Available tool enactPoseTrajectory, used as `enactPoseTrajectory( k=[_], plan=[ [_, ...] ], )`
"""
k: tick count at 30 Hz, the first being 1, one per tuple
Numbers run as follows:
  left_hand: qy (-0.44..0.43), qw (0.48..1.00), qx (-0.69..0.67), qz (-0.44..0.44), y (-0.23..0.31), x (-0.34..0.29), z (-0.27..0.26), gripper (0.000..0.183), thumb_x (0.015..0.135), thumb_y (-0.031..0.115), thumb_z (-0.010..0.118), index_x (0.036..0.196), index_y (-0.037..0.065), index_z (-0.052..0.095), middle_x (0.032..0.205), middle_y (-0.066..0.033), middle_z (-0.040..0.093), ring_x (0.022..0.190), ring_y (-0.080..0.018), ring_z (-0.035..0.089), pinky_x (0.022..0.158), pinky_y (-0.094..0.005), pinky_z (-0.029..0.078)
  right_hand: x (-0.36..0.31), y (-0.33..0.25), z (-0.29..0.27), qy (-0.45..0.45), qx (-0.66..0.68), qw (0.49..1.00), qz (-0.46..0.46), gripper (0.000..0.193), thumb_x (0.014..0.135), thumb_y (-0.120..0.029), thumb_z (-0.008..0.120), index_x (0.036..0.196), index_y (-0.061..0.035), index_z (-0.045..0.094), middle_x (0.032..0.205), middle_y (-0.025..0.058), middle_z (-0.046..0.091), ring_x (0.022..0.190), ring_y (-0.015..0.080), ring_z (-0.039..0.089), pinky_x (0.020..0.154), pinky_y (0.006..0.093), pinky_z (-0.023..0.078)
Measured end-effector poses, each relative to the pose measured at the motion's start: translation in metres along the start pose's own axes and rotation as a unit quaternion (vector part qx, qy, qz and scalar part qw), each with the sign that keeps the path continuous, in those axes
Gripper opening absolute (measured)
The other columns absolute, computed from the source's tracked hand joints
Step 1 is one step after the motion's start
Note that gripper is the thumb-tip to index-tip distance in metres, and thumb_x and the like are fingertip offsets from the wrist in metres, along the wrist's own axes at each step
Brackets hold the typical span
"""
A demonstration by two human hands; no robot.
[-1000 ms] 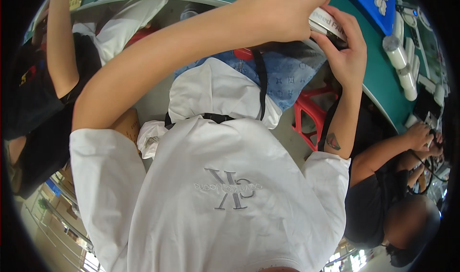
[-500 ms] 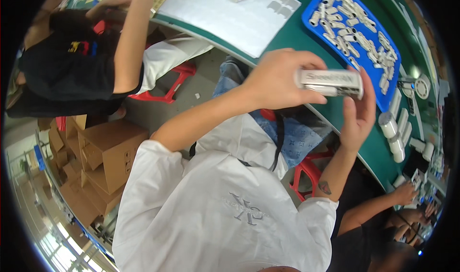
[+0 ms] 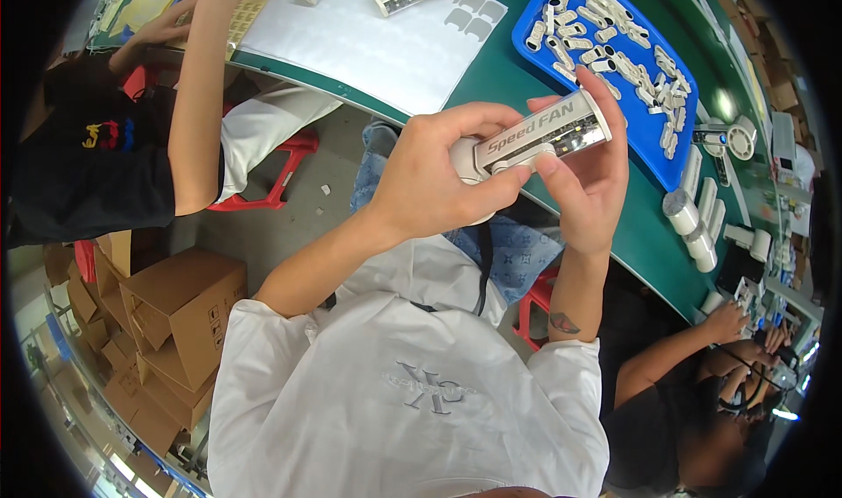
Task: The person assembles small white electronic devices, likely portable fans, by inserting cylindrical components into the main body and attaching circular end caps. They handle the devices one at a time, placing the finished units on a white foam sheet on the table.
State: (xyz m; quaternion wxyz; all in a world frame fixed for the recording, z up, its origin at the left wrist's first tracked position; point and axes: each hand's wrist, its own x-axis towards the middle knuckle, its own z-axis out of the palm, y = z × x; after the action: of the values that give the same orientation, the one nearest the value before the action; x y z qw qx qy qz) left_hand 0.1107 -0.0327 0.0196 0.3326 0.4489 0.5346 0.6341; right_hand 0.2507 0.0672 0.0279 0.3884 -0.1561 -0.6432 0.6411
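White handheld fan (image 3: 535, 138) lies clamped in the left hand (image 3: 438, 182); right hand (image 3: 592, 178) grip pinches its handle end.

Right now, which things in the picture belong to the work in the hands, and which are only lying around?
In hand:
- white handheld fan body, gripped by the left hand and the right hand
- blue tray of small white parts, nearest to the hands on the green table

Lying about:
- white sheet
- cardboard boxes on the floor
- red stool
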Motion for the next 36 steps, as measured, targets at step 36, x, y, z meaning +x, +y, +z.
enactPoseTrajectory(
  k=[36],
  plan=[
    [0.065,0.997,-0.036,-0.022,-0.008,-0.009,-0.041,0.051,0.077,0.003,0.076,0.122,-0.008,0.056,0.106,-0.0115,0.065,0.095,-0.0126,0.062,0.082,-0.026,0.05,0.031,0.044,0.012,-0.075,-0.338,0.938,-0.005,0.042,0.084,-0.013,0.069,0.123,-0.0004,0.057,0.124,0.0159,0.06,0.116,0.0283,0.057,0.098,0.0381,0.044]
  ],
)
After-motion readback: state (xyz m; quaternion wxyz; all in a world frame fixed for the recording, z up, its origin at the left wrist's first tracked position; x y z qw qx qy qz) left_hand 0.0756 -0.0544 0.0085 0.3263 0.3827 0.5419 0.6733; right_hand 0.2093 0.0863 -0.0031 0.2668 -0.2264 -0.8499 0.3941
